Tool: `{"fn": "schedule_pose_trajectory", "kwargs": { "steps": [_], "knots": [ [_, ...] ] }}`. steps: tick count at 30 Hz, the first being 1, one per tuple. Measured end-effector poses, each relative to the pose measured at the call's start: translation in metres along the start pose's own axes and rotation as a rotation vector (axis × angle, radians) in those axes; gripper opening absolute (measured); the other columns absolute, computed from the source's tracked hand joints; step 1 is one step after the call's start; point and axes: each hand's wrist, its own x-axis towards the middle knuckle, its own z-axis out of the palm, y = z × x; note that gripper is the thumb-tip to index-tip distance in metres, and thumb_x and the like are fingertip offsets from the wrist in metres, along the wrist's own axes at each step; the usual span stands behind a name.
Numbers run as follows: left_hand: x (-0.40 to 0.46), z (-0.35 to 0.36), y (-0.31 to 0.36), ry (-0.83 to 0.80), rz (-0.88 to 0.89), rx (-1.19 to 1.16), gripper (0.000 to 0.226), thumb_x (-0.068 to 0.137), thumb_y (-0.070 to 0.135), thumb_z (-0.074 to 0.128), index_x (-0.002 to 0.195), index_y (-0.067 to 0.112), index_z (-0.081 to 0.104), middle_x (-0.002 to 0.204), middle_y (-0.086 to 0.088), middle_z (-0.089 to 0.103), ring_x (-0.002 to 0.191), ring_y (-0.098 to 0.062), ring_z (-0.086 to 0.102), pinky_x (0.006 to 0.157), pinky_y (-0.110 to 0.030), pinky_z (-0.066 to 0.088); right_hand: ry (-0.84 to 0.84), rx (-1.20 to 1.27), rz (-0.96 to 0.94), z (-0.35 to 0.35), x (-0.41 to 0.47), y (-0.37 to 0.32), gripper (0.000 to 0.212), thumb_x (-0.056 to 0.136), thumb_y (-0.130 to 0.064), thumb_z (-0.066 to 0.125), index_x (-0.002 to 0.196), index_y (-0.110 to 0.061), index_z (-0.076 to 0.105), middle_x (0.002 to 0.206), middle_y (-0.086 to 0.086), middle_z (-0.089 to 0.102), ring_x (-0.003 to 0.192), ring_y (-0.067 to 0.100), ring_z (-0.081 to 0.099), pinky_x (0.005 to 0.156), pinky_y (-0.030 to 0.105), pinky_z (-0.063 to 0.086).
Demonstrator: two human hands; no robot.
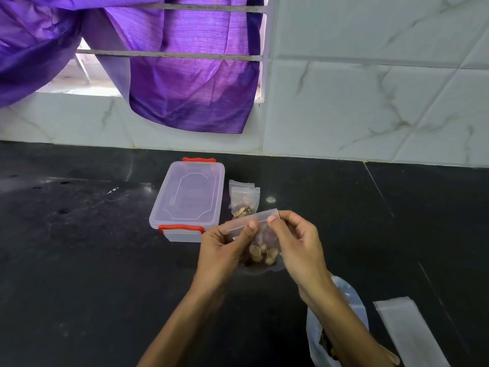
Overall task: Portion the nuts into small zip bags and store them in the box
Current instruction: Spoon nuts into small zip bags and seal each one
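Clear, thin plastic makes up the small zip bag (260, 243) held up between both hands over the middle of the black table (79, 247), and it looks light, limp and a little slippery, so the stiffer zip strip along its top is the sensible place to take hold. The nuts (262, 254) have sunk into its lower corner; they seem hard and loose, likely to spill if the mouth tips before it is sealed. The left hand (225, 247) curls round the bag's left side with its thumb pressed on the strip, and the right hand (293, 239) pinches the strip's right end between thumb and forefinger, other fingers loosely bent. Whether the zip is already closed cannot be told. Just behind the hands lies a filled bag (243, 198) flat on the table, close beside the clear box (188, 200) with red clips, whose lid is on. Toward the table's near right corner sit a larger bag of nuts (354, 308), partly hidden by the right forearm, and a flat stack of empty bags (407, 329).
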Motion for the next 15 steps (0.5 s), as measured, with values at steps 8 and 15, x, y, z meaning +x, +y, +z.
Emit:
{"fn": "schedule_pose_trajectory", "kwargs": {
  "steps": [8, 15],
  "knots": [
    [0.008, -0.003, 0.002, 0.068, -0.078, 0.035, 0.037, 0.072, 0.036, 0.063, 0.090, 0.006, 0.074, 0.086, -0.015, 0.073, 0.084, -0.026, 0.070, 0.063, -0.035, 0.056, -0.028, 0.052, 0.018, 0.001, -0.002, 0.004, 0.013, 0.090, -0.021, 0.060, 0.094, -0.012, 0.068, 0.078, -0.004, 0.072, 0.075, 0.003, 0.068, 0.061, 0.011, 0.049],
    [0.011, -0.001, 0.001, -0.042, -0.072, 0.081, 0.038, 0.084, 0.039, 0.051, 0.089, 0.006, 0.069, 0.081, -0.008, 0.073, 0.076, -0.017, 0.071, 0.066, -0.029, 0.057, 0.090, 0.101, 0.060, 0.005, 0.008, 0.010, 0.018, 0.094, -0.017, 0.053, 0.081, -0.018, 0.065, 0.068, -0.007, 0.068, 0.065, 0.005, 0.065, 0.057, 0.020, 0.051]
  ]
}}
